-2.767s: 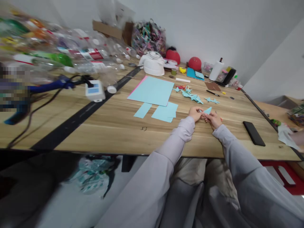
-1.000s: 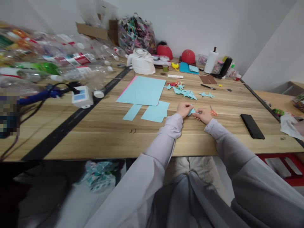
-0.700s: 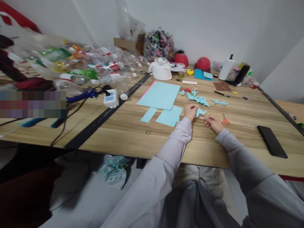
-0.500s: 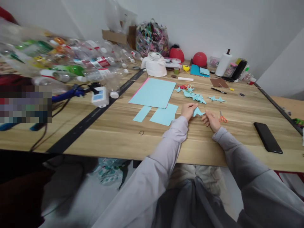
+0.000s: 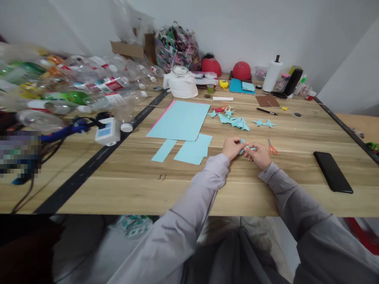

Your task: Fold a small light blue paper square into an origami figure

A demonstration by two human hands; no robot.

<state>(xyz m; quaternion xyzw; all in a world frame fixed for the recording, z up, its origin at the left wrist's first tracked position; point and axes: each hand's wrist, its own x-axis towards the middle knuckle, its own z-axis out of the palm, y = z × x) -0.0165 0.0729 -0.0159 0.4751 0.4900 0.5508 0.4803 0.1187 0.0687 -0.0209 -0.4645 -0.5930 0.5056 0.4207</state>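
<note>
Between my two hands is a small piece of folded light-blue paper (image 5: 242, 145), mostly covered by fingers. My left hand (image 5: 232, 148) pinches it from the left. My right hand (image 5: 258, 155) grips its right side, fingers curled and close to the left ones. Just right of my right hand lie orange-handled scissors (image 5: 272, 148). Beyond my hands sits a heap of folded blue paper cranes (image 5: 235, 121), with a few red and yellow ones behind. A joined pair of blue paper cranes (image 5: 264, 123) lies to the right of the heap.
Left of my hands are a stack of blue sheets (image 5: 180, 120), a cut blue sheet (image 5: 193, 150) and a strip (image 5: 164, 150). A black phone (image 5: 333, 172) lies at right, a pen (image 5: 266, 111) farther back. Plastic bottles (image 5: 74, 85) and a power adapter (image 5: 108, 132) crowd the left.
My hands have come closer together, and the folded paper between them is now more covered. The camera view has shifted, moving the table contents slightly left and mostly lower in the picture.
</note>
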